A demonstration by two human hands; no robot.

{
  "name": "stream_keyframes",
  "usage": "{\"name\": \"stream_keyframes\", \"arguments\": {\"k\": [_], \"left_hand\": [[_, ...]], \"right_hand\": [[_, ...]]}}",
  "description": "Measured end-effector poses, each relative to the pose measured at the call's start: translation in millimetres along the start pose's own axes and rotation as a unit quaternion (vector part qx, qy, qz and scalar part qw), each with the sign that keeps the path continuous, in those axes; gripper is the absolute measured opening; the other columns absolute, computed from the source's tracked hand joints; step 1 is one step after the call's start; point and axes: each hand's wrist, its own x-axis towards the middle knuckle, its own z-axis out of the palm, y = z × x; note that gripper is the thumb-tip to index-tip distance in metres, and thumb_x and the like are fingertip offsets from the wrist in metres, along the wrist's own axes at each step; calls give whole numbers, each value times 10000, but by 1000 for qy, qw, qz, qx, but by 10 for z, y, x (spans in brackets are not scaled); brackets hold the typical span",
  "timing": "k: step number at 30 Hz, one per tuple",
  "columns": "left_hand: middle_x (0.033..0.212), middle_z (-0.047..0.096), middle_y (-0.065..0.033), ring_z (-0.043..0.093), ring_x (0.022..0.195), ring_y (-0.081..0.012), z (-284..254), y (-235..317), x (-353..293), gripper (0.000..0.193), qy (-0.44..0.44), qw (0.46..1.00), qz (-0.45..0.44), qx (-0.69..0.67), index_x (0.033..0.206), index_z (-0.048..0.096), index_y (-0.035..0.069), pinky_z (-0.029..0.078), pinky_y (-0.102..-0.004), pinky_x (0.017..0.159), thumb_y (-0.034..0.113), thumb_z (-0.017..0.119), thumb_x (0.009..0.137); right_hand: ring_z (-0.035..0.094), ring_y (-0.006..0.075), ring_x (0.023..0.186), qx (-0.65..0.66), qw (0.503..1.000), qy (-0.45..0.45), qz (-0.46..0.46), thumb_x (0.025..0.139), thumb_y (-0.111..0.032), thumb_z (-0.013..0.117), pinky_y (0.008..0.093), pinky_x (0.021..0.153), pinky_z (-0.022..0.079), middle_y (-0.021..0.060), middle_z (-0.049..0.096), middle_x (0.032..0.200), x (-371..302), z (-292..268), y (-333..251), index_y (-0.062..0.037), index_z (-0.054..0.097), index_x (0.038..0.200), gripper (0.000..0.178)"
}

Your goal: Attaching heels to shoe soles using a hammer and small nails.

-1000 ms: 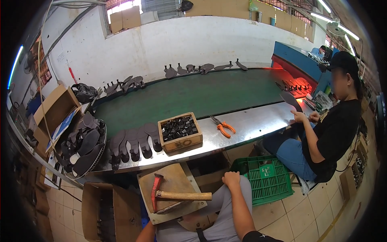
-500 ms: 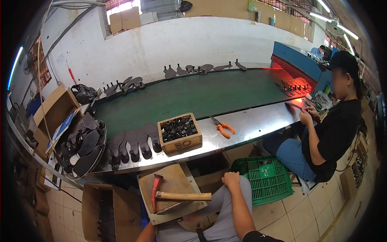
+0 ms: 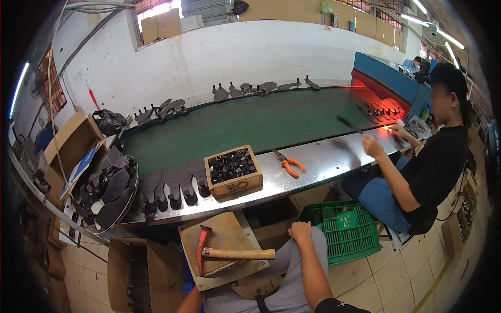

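Observation:
My right hand (image 3: 301, 231) rests on my right knee, its fingers curled with nothing seen in them. From my left arm only the forearm (image 3: 191, 301) shows, at the edge of a board (image 3: 189, 229) across my lap; the hand itself is hidden. On that board lies a hammer (image 3: 235, 254) with a red head and wooden handle, touched by neither hand. Ahead on the metal table edge stands a wooden box (image 3: 236, 186) of small black pieces. Orange-handled pliers (image 3: 290, 166) lie to its right, and a row of dark shoe soles (image 3: 172, 182) to its left.
A green conveyor belt (image 3: 250, 120) runs behind the table edge. More soles fill a round basket (image 3: 132, 195) at left. An open carton (image 3: 162, 276) and a green crate (image 3: 347, 235) flank me. At right a co-worker (image 3: 438, 151) sits by a blue machine (image 3: 381, 78) glowing red.
The co-worker has raised a dark sole toward the belt with one hand and moved the other toward the machine's mouth. My arms and the hammer look unchanged.

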Motion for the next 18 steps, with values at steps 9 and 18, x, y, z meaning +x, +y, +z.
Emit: {"name": "stream_keyframes", "arguments": {"k": [9,18], "left_hand": [[1250,638,-124,572,1159,-210,-53,18,-171,504,18,1000,1,-8,1362,516,18,426,-349,1001,287,595,943],[1242,643,-120,572,1155,-200,-23,46,-265,498,13,1000,9,-15,1362,517,14,424,-346,1001,278,594,946]], "right_hand": [[692,311,928,-3,1000,11,-7,884,-379,605,459,875,480,132,731,999,-46,-71,54,-79,752,931,338],[678,209,675,560,768,306,-54,957,-152,573,335,623,524,137,707,820,-514,-1047,268,15,667,947,192]]}}
